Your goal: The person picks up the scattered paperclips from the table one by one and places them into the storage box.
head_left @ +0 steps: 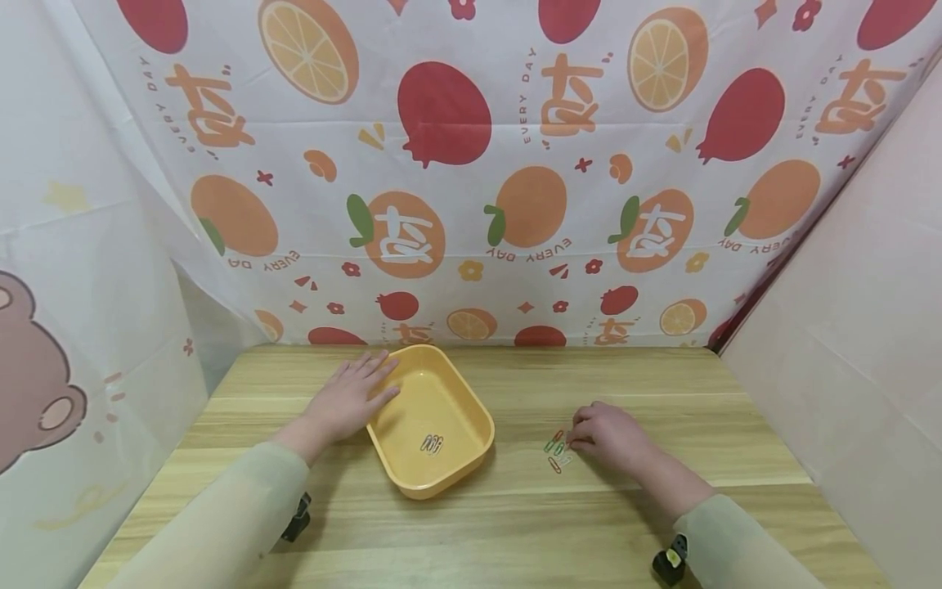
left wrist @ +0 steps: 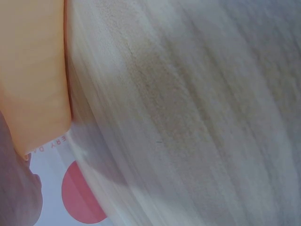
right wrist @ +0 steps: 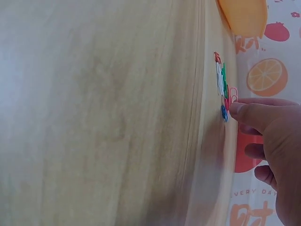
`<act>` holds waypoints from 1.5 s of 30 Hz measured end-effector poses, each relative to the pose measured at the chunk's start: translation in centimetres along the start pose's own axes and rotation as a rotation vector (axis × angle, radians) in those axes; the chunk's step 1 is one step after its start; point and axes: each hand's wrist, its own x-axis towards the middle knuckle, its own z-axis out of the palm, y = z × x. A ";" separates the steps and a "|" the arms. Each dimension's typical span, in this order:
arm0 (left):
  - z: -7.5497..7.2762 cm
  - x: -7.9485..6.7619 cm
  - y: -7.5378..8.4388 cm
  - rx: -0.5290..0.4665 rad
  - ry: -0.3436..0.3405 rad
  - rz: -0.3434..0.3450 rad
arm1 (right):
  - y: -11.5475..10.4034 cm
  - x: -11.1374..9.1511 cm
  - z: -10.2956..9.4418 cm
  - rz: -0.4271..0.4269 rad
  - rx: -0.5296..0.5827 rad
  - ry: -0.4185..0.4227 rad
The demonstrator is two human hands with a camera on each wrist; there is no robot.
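Note:
A yellow plastic tray point(head_left: 471, 458) stands on the wooden table, with several small paper clips point(head_left: 432, 444) lying together near its front end. My left hand point(head_left: 346, 402) rests on the tray's left rim, fingers extended over the edge. To the right of the tray is a loose group of red, green and pale paper clips point(head_left: 555, 465). Beside that group my right hand point(head_left: 611, 438) is low over the table. In the right wrist view, its thumb and index finger pinch a red paper clip point(right wrist: 233, 94), lifted at an angle, with blue, green, white and red clips nearby.
The wooden table point(head_left: 515, 532) runs back to a white cloth point(head_left: 471, 196) printed with fruit. Cloth hangs at the left point(head_left: 140, 245) and right point(head_left: 846, 327) sides too. Each sleeve has a small black device at the wrist.

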 end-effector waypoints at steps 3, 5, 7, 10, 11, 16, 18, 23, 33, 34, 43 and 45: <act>0.0 -0.1 0.0 0.004 -0.005 -0.001 | 0.0 0.2 0.0 0.006 -0.004 -0.008; -0.1 -0.1 0.0 0.006 -0.005 0.001 | 0.0 0.3 0.0 0.005 -0.006 -0.011; -0.1 -0.2 0.1 0.006 -0.006 0.002 | 0.0 0.5 -0.2 0.001 -0.003 -0.001; -0.2 -0.2 0.1 0.004 -0.004 0.003 | -0.1 0.9 -0.6 -0.011 0.008 0.023; -0.2 -0.2 0.0 0.005 -0.005 0.002 | -0.2 1.1 -0.7 -0.019 0.008 0.032; -0.2 -0.1 0.0 0.007 -0.009 0.001 | -0.5 2.2 -1.5 -0.045 -0.020 0.053; -0.2 -0.1 0.0 0.002 -0.009 0.001 | -0.7 2.8 -1.8 -0.049 -0.030 0.048; -0.2 -0.1 0.0 -0.006 -0.005 0.001 | -1.3 4.3 -2.7 -0.056 -0.027 0.030; 0.0 -0.1 -0.1 -0.014 -0.006 0.000 | -3.3 7.2 -4.0 -0.121 -0.022 0.054; 0.0 -0.1 -0.1 -0.013 -0.007 -0.001 | -3.4 7.5 -4.0 -0.133 -0.020 0.062; 0.0 0.0 -0.2 -0.004 -0.002 0.003 | -5.6 9.8 -4.0 -0.198 0.027 0.107; -0.1 0.0 -0.2 -0.003 -0.005 0.004 | -6.2 10.3 -4.0 -0.190 0.031 0.101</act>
